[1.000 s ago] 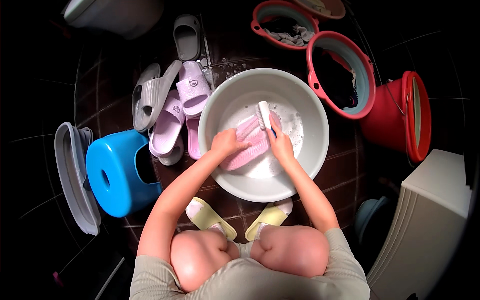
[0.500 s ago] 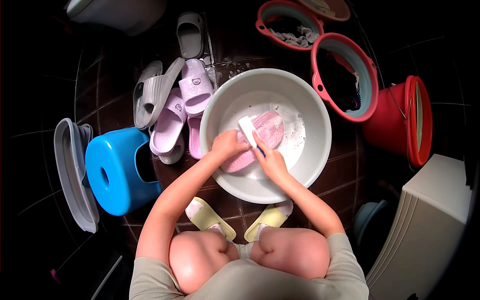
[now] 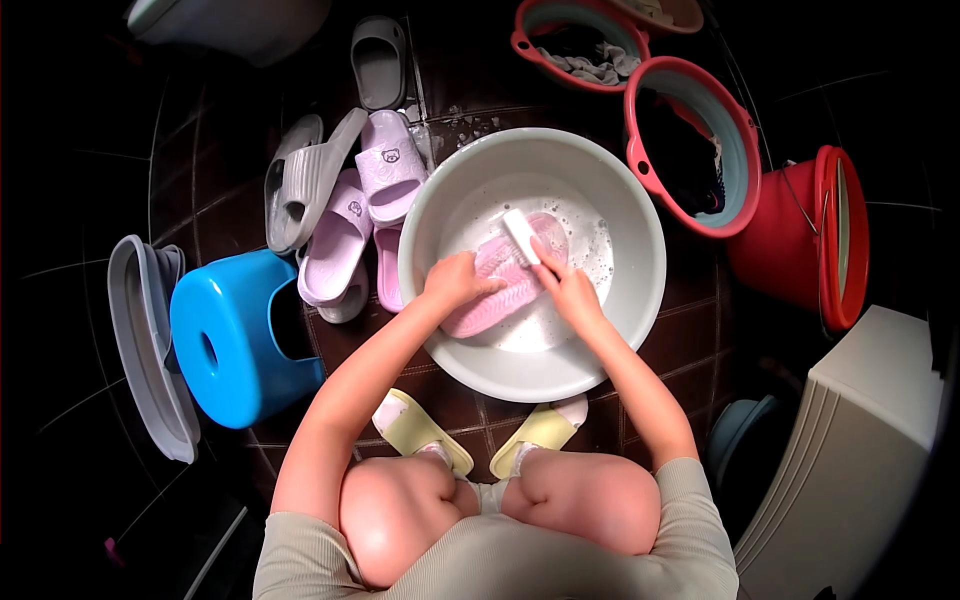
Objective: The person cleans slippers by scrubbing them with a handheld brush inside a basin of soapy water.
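A pink slipper [image 3: 505, 290] lies sole up, slanting, inside a large pale grey basin [image 3: 635, 330] of sudsy water. My left hand [image 3: 456, 279] grips it by its left edge, with the thumb across the sole. In my right hand [image 3: 570, 292] is a white scrubbing brush [image 3: 520, 237], pressed against the sole near its far end. The brush's bristles are hidden under its white head. Foam and small bubbles float around the slipper.
Lilac slippers [image 3: 335, 235] and grey slippers [image 3: 305, 180] are piled left of the basin. Further left stands a blue stool [image 3: 235, 340]. On the right are red-rimmed tubs [image 3: 740, 150] holding cloth, a red bucket [image 3: 790, 235] and a beige cabinet [image 3: 850, 430].
The brush has slid to the right along the sole, and my right hand has moved right with it. My left hand keeps its hold on the slipper.
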